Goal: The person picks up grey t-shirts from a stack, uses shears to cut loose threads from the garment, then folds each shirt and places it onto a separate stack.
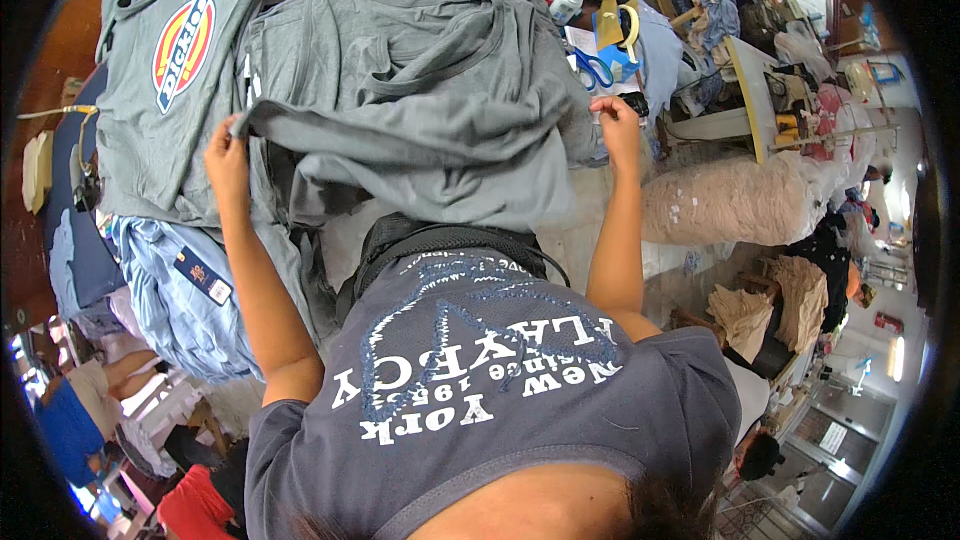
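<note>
Table top hidden, grey shirts spread across it — white bottle, blue-handled scissors beside them

Both my bare forearms reach forward, well apart.
My left hand is tightly pinched; my right hand, slightly farther forward, bends its fingers inward, toward my left side.

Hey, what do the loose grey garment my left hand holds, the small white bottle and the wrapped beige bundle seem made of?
Loose grey garment: matte knit, perhaps cotton; it drapes in soft folds.
Small white bottle: probably plastic, from its smooth, opaque body.
Wrapped beige bundle: likely cloth, creased beneath shiny clear film.
</note>
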Demonstrator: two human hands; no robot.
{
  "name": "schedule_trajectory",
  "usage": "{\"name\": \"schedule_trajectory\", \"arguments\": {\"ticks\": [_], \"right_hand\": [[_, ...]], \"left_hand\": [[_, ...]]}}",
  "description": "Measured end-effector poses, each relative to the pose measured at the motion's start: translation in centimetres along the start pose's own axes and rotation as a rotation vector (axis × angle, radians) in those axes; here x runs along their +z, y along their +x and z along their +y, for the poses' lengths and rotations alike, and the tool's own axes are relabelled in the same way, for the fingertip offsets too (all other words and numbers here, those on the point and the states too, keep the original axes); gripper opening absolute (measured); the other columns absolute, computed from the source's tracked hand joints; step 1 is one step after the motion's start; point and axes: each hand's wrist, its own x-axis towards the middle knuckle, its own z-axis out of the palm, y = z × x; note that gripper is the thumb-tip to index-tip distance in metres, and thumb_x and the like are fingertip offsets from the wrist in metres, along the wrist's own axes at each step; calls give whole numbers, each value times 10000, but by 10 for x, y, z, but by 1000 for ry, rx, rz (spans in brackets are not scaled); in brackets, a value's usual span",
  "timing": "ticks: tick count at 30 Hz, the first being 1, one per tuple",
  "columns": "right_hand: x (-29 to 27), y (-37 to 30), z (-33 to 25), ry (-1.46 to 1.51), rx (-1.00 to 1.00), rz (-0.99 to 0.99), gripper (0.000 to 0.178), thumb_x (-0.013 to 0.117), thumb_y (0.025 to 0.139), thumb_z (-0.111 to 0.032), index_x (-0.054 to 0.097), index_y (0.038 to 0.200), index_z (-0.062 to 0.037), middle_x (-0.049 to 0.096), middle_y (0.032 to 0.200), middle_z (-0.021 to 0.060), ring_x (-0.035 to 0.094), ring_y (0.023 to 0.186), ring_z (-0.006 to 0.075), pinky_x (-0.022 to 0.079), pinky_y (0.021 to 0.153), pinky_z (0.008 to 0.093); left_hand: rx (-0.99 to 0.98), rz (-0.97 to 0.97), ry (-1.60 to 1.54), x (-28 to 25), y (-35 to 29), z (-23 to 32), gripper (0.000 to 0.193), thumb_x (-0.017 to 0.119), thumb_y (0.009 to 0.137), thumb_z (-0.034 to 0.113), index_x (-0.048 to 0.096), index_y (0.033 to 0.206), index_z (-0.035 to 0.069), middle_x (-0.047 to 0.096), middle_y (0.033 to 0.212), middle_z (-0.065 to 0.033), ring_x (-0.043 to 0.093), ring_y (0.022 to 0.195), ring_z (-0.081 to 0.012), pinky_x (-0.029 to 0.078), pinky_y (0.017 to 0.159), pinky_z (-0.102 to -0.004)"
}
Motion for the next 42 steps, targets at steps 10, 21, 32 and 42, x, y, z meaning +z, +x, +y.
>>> {"name": "schedule_trajectory", "arguments": {"ticks": [10,21,32,42], "right_hand": [[59,-62,-46,-288,-13,-184,391,663,695,-313,502,935,-50,539,861,87,552,754,235,441,611,316],[61,-30,-69,-358,20,-374,319,641,711,-295,493,792,-24,551,591,103,552,503,258,432,461,354],[33,246,-172,416,-282,57,344,556,801,-172,423,1070,-4,554,932,140,548,737,149,446,596,255],[91,71,-65,80,86,-232,254,624,761,-260,570,797,-15,548,635,20,502,583,116,424,556,258]], "left_hand": [[-120,-34,-390,4,-60,22,181,462,846,91,547,996,36,590,918,-21,515,723,-41,363,591,-160],[580,-127,-499,-17,-49,146,228,500,820,205,483,938,10,531,868,-151,529,766,-212,438,671,-258],[410,310,-894,-89,75,137,239,390,848,133,505,970,-38,555,1002,-198,534,955,-277,416,879,-382],[-461,155,-959,-41,12,-43,408,399,807,153,414,1185,1,475,1164,-143,474,1035,-262,353,905,-404]]}}
